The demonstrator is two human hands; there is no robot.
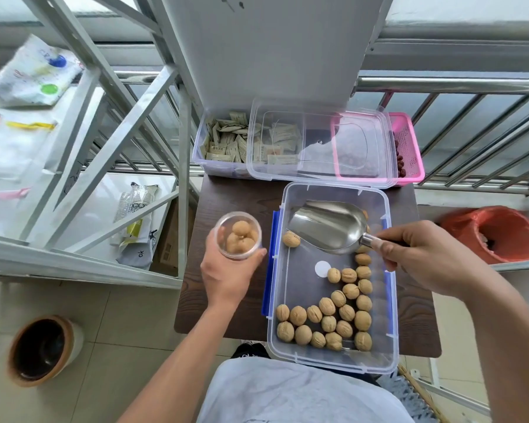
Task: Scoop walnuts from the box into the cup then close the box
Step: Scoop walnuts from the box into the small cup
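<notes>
A clear plastic box [330, 363] with blue side clips stands open on the small dark table [226, 206]. Several walnuts [327, 315] lie along its near and right sides, and one lone walnut [291, 239] rests near the left wall. My right hand [422, 254] grips the handle of a metal scoop [330, 224], which hovers empty over the far half of the box. My left hand [226, 276] holds a clear cup [238, 235] left of the box, with a few walnuts inside. The clear lid [318, 145] lies across the containers behind the box.
Behind the box stand a clear container of sachets [223, 141] and a pink basket [409, 148] with red dates. A metal shelf frame [104, 148] rises at left, a railing at right. On the floor sit a brown pot [43, 349] and a red-lined bin [498, 233].
</notes>
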